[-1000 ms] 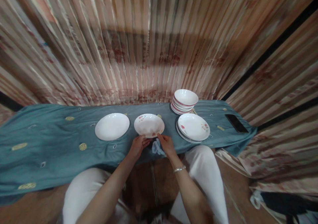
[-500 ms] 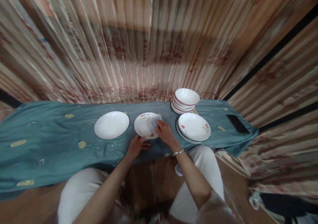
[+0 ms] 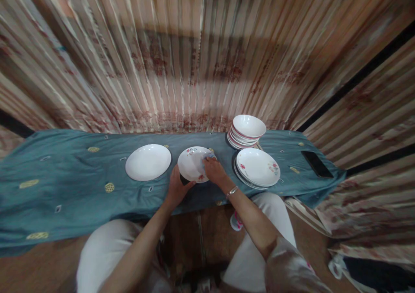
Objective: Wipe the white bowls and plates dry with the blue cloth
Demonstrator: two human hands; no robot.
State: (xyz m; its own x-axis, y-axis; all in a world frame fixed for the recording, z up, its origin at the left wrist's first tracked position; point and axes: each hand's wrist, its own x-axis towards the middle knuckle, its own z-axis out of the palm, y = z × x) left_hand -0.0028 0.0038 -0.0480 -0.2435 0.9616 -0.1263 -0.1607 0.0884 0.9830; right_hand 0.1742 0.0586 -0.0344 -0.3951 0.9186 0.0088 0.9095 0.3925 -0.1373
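A white plate with red flowers (image 3: 193,165) lies in front of me. My left hand (image 3: 177,188) grips its near-left rim, thumb at the edge and fingers along the side. In my right hand (image 3: 215,172) a pale bluish cloth (image 3: 209,156) is bunched, pressed on the right part of the plate; most of the cloth is hidden under the fingers. Left of this plate sits a plain white plate (image 3: 148,163). To the right, next to my right hand, is a stack of flowered plates (image 3: 258,167).
Behind the plate stack stands a pile of white bowls (image 3: 249,126) with red rims. A black phone (image 3: 317,164) lies near the right end of the teal tablecloth (image 3: 81,167). A pleated curtain (image 3: 181,68) hangs close behind the table.
My left hand has gone from resting below the plate to gripping its left rim. The right hand stays on the plate with the cloth. The view has shifted slightly.
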